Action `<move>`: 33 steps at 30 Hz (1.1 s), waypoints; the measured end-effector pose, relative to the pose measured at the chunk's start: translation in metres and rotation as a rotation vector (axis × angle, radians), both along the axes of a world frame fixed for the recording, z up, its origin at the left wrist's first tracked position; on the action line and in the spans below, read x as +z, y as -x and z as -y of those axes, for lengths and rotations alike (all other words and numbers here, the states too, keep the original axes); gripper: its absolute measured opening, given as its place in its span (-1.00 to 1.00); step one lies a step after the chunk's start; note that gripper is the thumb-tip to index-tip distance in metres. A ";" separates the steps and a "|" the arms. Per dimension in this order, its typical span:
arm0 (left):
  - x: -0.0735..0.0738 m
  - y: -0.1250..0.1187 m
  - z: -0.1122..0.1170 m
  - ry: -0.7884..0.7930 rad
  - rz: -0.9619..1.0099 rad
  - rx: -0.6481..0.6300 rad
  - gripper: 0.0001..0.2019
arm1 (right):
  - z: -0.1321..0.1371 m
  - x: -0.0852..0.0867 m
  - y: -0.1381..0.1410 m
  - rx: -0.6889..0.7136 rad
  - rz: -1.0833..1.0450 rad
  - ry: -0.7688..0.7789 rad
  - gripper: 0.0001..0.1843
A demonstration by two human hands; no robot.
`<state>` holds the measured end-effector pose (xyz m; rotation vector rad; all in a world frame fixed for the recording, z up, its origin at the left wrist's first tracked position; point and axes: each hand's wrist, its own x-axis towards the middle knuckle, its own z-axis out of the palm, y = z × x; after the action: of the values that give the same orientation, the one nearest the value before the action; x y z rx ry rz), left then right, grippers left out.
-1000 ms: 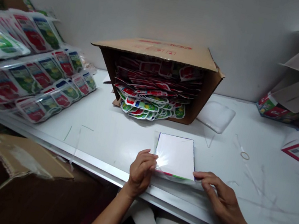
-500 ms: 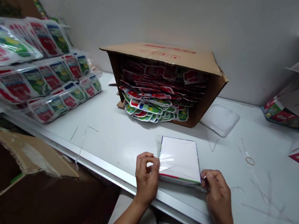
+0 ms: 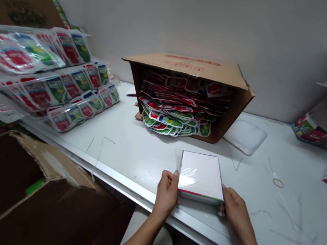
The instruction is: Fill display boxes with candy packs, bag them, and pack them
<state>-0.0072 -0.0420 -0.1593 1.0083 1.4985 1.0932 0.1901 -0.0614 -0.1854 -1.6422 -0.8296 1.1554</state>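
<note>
A flat white-topped box (image 3: 201,173) in clear plastic wrap lies at the table's front edge, with thin red, green and blue along its borders. At its left side my left hand (image 3: 167,193) is closed, thumb on top near the box's edge. On the opposite side my right hand (image 3: 235,207) grips the near right corner, its fingers curled below and partly hidden. Both hands hold the wrapped box between them. Behind it, an open cardboard carton (image 3: 192,65) lies on its side, packed with red and green printed pouches (image 3: 176,120).
Plastic-covered strips of pouches (image 3: 71,87) stand on a rack at the left. An open brown carton (image 3: 57,167) is below. A clear plastic packet (image 3: 246,137), a rubber band (image 3: 278,183) and plastic scraps lie on the white table (image 3: 141,156). Printed boxes (image 3: 317,130) stand right.
My left hand's raised pinch has closed down against the box's side. My right hand's fingers have moved lower around the corner. The view has shifted slightly left.
</note>
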 end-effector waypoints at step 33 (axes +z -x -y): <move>0.025 -0.002 -0.002 -0.314 0.129 -0.259 -0.20 | 0.003 0.033 0.013 0.083 -0.196 -0.296 -0.19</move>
<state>-0.0047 -0.0401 -0.1340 1.2826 1.0774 1.2016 0.1772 -0.0648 -0.1524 -1.2426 -0.9012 1.1679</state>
